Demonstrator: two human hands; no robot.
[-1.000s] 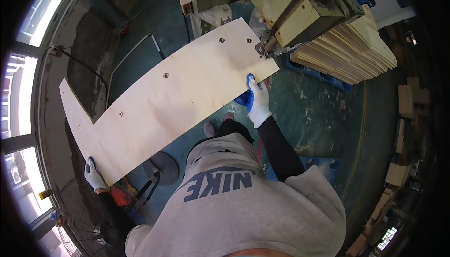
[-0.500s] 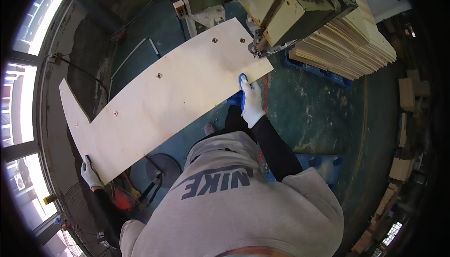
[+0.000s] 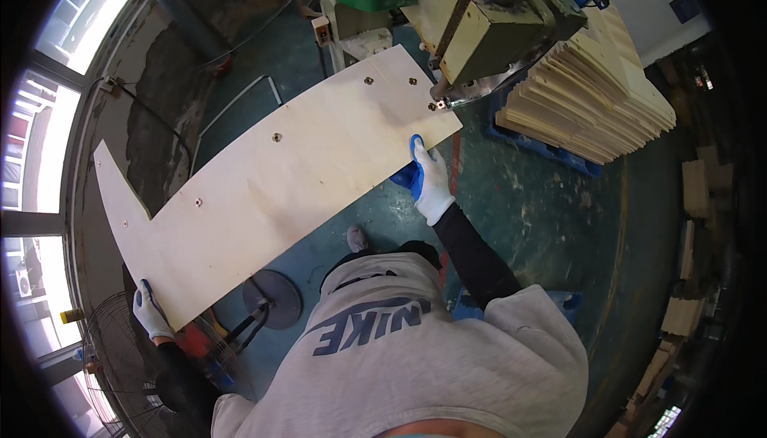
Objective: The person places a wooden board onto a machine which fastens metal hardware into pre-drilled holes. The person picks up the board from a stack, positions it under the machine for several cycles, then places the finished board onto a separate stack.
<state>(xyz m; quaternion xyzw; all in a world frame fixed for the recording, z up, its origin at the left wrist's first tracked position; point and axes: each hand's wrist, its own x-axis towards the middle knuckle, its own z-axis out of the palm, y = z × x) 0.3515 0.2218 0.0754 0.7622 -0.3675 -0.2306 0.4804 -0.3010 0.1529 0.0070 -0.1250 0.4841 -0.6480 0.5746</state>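
Gloved right hand point(image 3: 429, 178) pinches the plywood panel point(image 3: 272, 190) at its near edge, fingers point(image 3: 415, 150) curled over; left hand point(image 3: 150, 310) grips the far low corner. Panel slants up-right, its end under the press point(image 3: 487, 26).

Daylight pours in through the windows point(image 3: 48, 118) along the left rim and they're totally blown out — pure white glare, no detail. The pale plywood panel point(image 3: 272, 190) catches that light evenly and looks bright and crisp, hardly any shadow on it. The green floor point(image 3: 543, 214) is dimmer, and the right side drops into murk. Heavy fisheye bend — straight edges curve, corners are black. Centre is sharp, rim goes soft.
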